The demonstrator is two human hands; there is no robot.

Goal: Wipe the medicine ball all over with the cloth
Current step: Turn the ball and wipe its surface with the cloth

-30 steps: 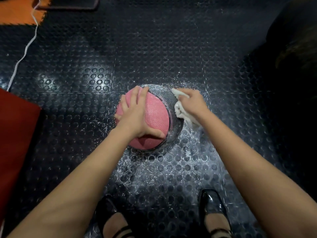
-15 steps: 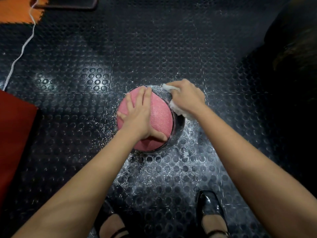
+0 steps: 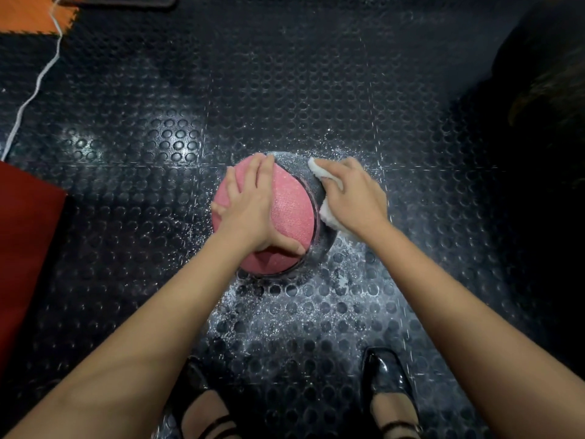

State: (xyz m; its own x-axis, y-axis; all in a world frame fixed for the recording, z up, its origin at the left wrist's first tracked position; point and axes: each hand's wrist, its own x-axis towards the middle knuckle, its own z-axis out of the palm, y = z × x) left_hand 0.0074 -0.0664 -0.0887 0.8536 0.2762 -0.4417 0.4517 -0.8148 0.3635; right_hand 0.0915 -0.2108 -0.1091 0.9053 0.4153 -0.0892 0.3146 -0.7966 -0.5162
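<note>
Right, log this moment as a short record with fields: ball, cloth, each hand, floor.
ball: medicine ball, pink panel up, dark grey panel on its right side, resting on the floor
cloth: white cloth, pressed on the grey panel
left hand: left hand spread flat on the pink panel, steadying the ball
right hand: right hand grips the cloth against the ball
floor: black studded mat, white specks around the ball
</note>
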